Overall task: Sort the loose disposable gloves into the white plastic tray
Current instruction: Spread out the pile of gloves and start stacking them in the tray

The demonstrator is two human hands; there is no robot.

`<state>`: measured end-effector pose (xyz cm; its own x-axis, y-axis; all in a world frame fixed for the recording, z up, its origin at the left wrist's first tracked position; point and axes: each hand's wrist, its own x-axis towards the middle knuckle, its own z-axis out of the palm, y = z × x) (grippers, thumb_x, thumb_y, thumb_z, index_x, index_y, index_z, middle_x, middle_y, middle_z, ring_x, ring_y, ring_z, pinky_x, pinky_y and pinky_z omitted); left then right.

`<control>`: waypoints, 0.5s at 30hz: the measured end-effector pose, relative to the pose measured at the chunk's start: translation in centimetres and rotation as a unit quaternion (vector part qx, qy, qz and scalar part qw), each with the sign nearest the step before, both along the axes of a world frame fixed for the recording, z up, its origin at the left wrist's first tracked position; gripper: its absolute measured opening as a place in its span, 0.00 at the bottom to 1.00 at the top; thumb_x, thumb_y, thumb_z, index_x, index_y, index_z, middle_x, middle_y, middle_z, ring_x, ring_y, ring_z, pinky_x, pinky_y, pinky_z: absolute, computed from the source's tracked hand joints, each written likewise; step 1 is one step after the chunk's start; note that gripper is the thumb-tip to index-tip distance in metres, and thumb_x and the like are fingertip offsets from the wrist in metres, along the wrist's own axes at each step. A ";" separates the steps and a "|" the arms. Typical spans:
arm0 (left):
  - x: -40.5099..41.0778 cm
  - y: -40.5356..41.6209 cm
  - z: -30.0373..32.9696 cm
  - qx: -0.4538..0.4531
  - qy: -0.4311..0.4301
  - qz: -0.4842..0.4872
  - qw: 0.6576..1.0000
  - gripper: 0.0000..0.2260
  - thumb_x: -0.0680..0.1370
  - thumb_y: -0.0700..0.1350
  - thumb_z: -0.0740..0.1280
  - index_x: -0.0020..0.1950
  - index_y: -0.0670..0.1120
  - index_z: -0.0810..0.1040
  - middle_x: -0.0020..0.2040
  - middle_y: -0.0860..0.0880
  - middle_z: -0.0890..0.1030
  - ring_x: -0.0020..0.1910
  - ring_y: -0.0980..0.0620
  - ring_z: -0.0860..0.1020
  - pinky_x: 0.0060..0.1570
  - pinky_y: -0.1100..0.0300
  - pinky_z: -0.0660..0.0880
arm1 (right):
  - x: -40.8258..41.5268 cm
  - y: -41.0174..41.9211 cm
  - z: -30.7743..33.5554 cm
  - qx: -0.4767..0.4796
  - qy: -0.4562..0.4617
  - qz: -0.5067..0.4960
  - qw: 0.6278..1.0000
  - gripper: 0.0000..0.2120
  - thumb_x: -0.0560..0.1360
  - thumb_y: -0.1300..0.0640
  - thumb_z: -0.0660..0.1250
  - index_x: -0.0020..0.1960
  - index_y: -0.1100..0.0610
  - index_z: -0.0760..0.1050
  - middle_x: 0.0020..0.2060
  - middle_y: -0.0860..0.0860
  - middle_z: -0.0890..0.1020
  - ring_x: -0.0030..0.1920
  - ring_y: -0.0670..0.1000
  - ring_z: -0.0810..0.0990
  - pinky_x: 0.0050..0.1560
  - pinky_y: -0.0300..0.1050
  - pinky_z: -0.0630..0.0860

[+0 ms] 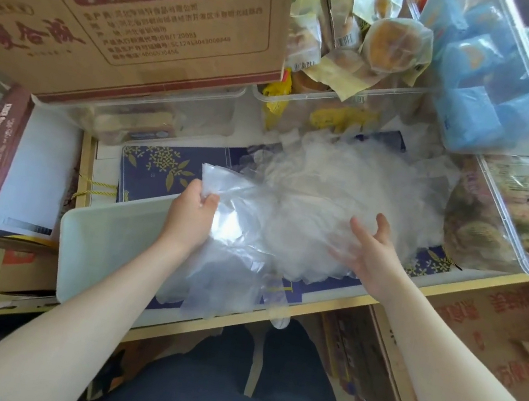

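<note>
Currently left hand point(191, 209) pinches a thin clear plastic glove point(238, 203) above the white plastic tray point(100, 243). Right hand point(370, 248) open, fingers spread, resting on the heap of translucent gloves point(328, 182).

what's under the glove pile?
The pile of clear gloves lies on a dark blue sheet with gold leaf print, which shows at the pile's left and lower-right edges. Whatever is beneath the pile's middle is hidden.

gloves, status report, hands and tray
Left hand pinching a clear glove. Right hand open on the glove pile. White tray at left, mostly bare. Nothing blocking it.
</note>
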<state>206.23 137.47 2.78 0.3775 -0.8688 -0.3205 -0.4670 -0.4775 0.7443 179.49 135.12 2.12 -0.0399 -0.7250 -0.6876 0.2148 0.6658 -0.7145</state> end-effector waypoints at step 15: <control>-0.2 -1.2 0.8 -0.102 0.009 0.092 0.990 0.08 0.80 0.44 0.59 0.42 0.44 0.67 0.35 0.51 0.69 0.38 0.48 0.68 0.39 0.56 0.62 | 1.2 0.7 4.0 -0.245 0.222 0.043 0.943 0.14 0.77 0.65 0.63 0.58 0.51 0.68 0.34 0.51 0.80 0.29 0.46 0.77 0.35 0.36 0.75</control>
<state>206.07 136.31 3.62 0.5312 -0.8332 -0.1532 -0.3710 -0.3914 0.8421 180.67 135.82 6.09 -0.1712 -0.9651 -0.1979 -0.2167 0.2329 -0.9480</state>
